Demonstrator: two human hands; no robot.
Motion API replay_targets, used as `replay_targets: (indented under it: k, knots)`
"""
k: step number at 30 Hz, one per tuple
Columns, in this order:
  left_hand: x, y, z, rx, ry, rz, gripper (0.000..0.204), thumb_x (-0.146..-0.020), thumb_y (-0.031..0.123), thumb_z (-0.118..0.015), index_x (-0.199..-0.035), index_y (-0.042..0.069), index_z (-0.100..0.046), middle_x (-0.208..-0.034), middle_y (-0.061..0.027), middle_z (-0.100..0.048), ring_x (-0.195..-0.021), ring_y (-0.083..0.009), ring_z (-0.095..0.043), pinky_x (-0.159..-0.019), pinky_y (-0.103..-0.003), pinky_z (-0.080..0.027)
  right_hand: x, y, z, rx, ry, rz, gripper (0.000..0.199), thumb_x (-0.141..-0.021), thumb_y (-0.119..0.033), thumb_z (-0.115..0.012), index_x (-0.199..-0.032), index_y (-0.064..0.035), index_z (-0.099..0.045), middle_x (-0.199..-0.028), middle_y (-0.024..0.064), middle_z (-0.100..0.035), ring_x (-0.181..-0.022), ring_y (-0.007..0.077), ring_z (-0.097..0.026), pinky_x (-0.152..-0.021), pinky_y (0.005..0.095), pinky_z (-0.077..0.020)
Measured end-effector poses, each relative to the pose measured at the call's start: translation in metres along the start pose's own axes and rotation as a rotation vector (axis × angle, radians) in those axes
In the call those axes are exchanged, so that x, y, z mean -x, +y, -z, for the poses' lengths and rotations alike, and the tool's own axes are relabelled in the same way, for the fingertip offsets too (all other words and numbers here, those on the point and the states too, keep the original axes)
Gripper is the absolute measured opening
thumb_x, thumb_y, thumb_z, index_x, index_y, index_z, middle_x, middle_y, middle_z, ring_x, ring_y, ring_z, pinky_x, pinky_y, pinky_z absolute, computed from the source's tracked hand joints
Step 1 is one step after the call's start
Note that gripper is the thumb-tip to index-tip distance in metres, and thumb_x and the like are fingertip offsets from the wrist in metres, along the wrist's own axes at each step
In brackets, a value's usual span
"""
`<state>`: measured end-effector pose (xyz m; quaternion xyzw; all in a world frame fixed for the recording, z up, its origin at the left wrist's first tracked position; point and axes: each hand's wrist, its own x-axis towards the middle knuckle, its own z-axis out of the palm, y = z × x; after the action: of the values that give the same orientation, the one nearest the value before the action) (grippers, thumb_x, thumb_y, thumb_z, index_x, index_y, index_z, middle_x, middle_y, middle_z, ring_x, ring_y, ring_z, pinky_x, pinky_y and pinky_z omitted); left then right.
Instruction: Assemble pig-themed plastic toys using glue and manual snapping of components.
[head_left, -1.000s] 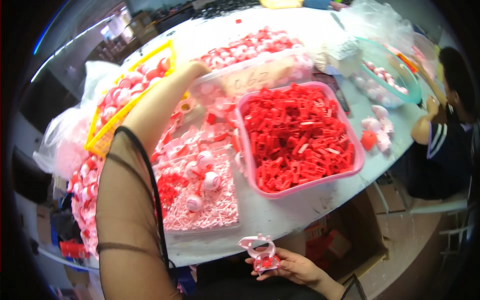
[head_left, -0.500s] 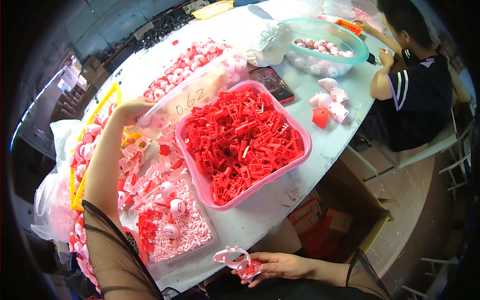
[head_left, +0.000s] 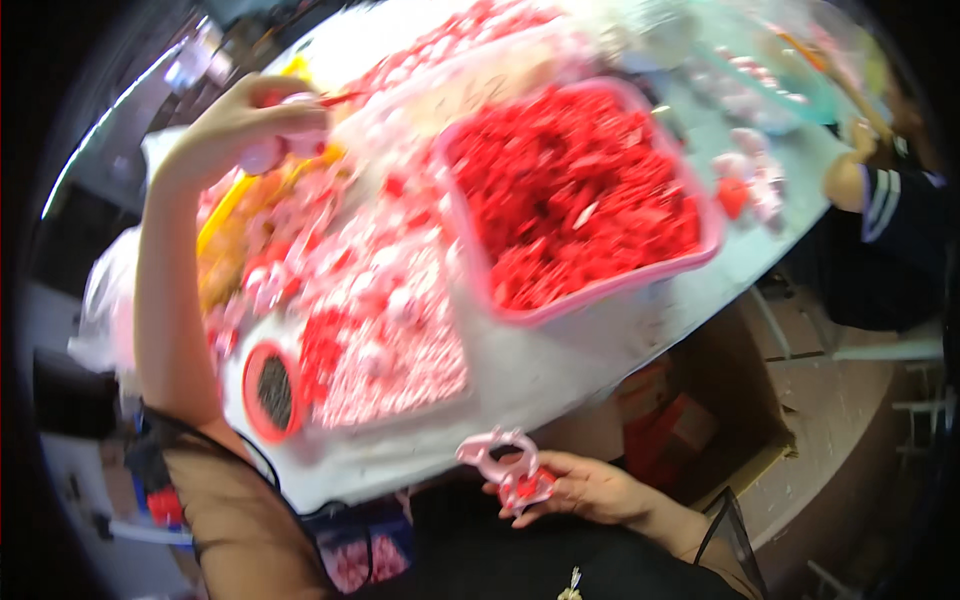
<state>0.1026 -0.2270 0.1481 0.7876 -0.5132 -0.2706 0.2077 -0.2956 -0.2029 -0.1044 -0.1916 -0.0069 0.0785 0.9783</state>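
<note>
Pink part [head_left: 497, 470], right hand [head_left: 598, 492] low, left [head_left: 250, 118] raised

from my remote station i see a black top [head_left: 520, 560] with a small, pale gold-toned ornament [head_left: 571, 588] low on its front. the left sleeve [head_left: 235, 505] is sheer dark mesh finished with a thin black border; the right sleeve [head_left: 737, 555] is see-through and dark-edged too. my left hand [head_left: 258, 118] and right hand [head_left: 600, 492] are bare.
</note>
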Motion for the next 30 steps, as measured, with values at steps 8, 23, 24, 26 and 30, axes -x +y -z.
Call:
replay_targets:
  k: [8,23,24,26,30]
  knots:
    - [0.081,-0.038,-0.11,-0.523,0.307,-0.15,0.036,-0.073,0.027,-0.079,-0.093,0.001,-0.065,-0.087,-0.0081,-0.057,-0.08,-0.0198,-0.057,-0.074,-0.031,-0.046,-0.005,0.015,-0.014,-0.024,-0.045,-0.104,0.053,-0.099,-0.021,-0.044,-0.143,-0.0009,-0.022,-0.135,0.0176,-0.043,-0.123,0.0268,-0.047,-0.102,0.0431,-0.0411]
    - [0.128,-0.071,-0.156,-0.14,0.52,-0.206,0.034,-0.093,0.017,-0.047,-0.126,0.01,-0.053,-0.122,-0.0198,-0.049,-0.116,-0.0361,-0.048,-0.099,-0.038,-0.038,-0.028,0.035,-0.031,-0.018,-0.018,-0.101,0.049,-0.099,-0.024,-0.042,-0.141,-0.0019,-0.028,-0.134,0.0183,-0.045,-0.118,0.0281,-0.052,-0.098,0.0417,-0.0456]
    - [0.129,-0.078,-0.156,-0.22,0.577,-0.311,0.038,-0.092,0.013,-0.052,-0.129,0.012,-0.048,-0.123,-0.0169,-0.051,-0.109,-0.0333,-0.052,-0.094,-0.039,-0.041,-0.032,0.034,-0.035,-0.02,-0.019,-0.07,0.05,-0.099,-0.025,-0.043,-0.141,-0.0018,-0.028,-0.134,0.019,-0.045,-0.118,0.0285,-0.052,-0.098,0.0416,-0.0457]
    - [0.138,-0.081,-0.161,-0.14,0.653,-0.303,0.043,-0.09,0.011,-0.056,-0.131,0.011,-0.043,-0.122,-0.0171,-0.052,-0.104,-0.03,-0.055,-0.09,-0.038,-0.043,-0.041,0.033,-0.041,-0.021,-0.007,-0.013,0.054,-0.098,-0.029,-0.045,-0.141,-0.0017,-0.027,-0.135,0.0213,-0.044,-0.117,0.03,-0.053,-0.097,0.0413,-0.046]
    - [0.167,-0.077,-0.169,0.335,0.741,-0.267,0.051,-0.083,0.003,-0.068,-0.122,0.001,-0.036,-0.111,-0.0181,-0.061,-0.098,-0.017,-0.061,-0.085,-0.028,-0.051,-0.055,0.033,-0.049,-0.011,0.009,0.137,0.057,-0.098,-0.032,-0.045,-0.141,-0.0007,-0.025,-0.134,0.0229,-0.043,-0.117,0.0313,-0.052,-0.097,0.0409,-0.0464]
